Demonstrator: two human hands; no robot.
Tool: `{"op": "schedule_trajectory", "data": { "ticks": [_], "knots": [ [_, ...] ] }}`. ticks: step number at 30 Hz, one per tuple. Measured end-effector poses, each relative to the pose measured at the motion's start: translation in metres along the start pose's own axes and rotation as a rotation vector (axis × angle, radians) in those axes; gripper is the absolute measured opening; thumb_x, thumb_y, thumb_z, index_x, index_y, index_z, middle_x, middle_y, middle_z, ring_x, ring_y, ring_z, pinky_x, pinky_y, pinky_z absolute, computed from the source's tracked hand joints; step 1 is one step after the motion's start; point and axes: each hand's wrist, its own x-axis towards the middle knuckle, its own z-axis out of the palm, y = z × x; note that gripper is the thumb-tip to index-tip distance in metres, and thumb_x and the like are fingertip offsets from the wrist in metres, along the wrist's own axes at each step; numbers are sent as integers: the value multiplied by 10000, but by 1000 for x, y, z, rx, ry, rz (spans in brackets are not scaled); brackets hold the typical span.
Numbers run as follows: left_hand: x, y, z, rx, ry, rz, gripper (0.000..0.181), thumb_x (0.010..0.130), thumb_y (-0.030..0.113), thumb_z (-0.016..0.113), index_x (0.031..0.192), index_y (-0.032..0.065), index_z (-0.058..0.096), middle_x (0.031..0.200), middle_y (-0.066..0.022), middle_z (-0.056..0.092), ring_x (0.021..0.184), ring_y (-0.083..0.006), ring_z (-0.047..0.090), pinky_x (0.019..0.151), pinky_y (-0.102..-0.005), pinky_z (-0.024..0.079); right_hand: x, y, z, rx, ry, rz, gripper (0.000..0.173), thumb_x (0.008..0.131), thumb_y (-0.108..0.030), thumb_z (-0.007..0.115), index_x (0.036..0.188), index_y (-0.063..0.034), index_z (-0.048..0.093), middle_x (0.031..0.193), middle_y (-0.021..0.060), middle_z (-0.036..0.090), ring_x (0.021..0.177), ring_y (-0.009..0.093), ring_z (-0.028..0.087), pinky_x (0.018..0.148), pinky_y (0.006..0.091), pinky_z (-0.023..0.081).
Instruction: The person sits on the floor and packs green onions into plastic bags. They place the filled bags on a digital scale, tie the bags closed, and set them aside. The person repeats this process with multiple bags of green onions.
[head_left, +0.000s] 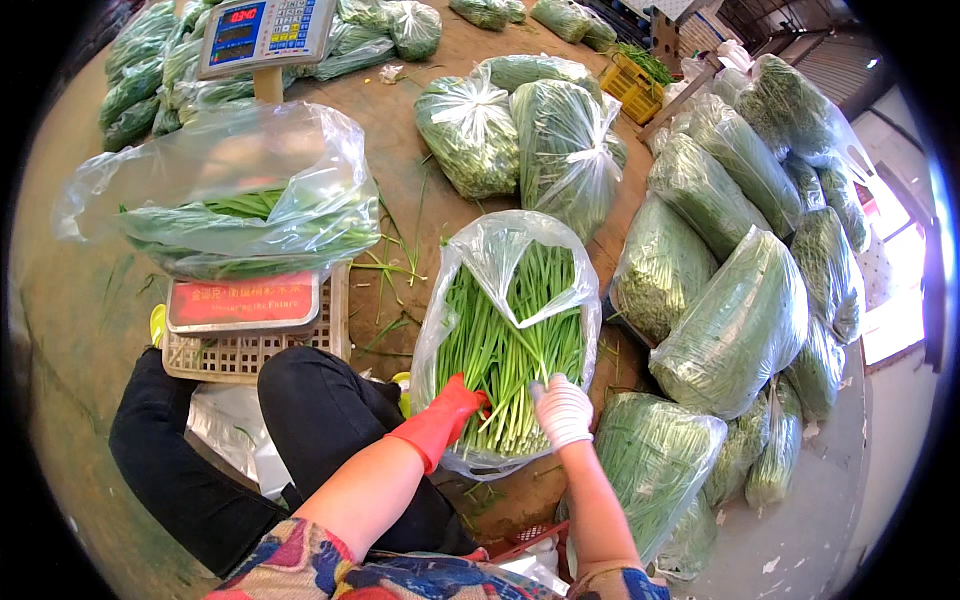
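Note:
Before me an open clear plastic bag (429, 330) lies around a thick bundle of garlic chives (510, 352), its pale stem ends towards me. A pointed flap of the plastic hangs over the leafy far half. My left hand (454, 416), in a red rubber glove, rests on the left side of the stems with its fingertips partly hidden among them. On the right side, my right hand (564, 411), in a white striped glove, pinches a few stalks near the bag's right wall.
Left, a digital scale (244, 304) on a plastic crate (330, 322) bears another open bag of greens (247, 232); its display (262, 34) stands behind. Tied bags (570, 150) lie ahead. Filled bags (735, 322) are piled on the right. A yellow crate (630, 86) stands farther back.

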Motion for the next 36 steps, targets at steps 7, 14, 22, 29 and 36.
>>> {"op": "schedule_trajectory", "data": {
  "ticks": [7, 14, 22, 29, 36],
  "knots": [
    [-1, 1, -6, -10, -38, 1, 418, 745, -75, 559, 1116, 67, 428, 830, -127, 577, 622, -250, 567, 463, -377, 451, -16, -5, 1, -28, -8, 35, 240, 777, -280, 547, 767, -41, 559, 688, 198, 606, 706, 350, 605, 665, 431, 474],
    [-10, 2, -10, -114, 51, 9, 533, 765, 100, 610, 1231, 38, 359, 1019, -157, 535, 790, -266, 563, 559, -416, 469, -43, 45, 13, 246, 135, -9, 334, 814, -337, 564, 723, -15, 583, 722, 209, 605, 682, 361, 588, 639, 409, 473],
    [-42, 15, 20, -145, 2, -30, 747, 725, 415, 714, 1273, 24, 390, 1231, -139, 481, 1095, -240, 480, 883, -379, 419, -11, 12, 80, 605, 229, -97, 113, 783, -69, 451, 776, -80, 563, 616, 121, 525, 591, 268, 522, 561, 362, 440],
    [-13, 21, -25, -232, -269, 27, 423, 753, 126, 703, 1124, 24, 527, 965, -93, 619, 836, -212, 611, 668, -365, 523, 4, -32, 71, 1538, -310, -230, 541, 729, 59, 519, 1261, -20, 453, 1092, 152, 604, 954, 239, 594, 779, 290, 475],
    [-6, 21, -13, -195, -203, -58, 294, 765, 100, 665, 1036, 21, 581, 866, -101, 644, 693, -233, 634, 608, -387, 545, 36, 67, 107, 1908, -535, 305, 196, 746, 18, 522, 940, 8, 540, 757, 159, 599, 597, 199, 563, 472, 301, 455]
  ]
}}
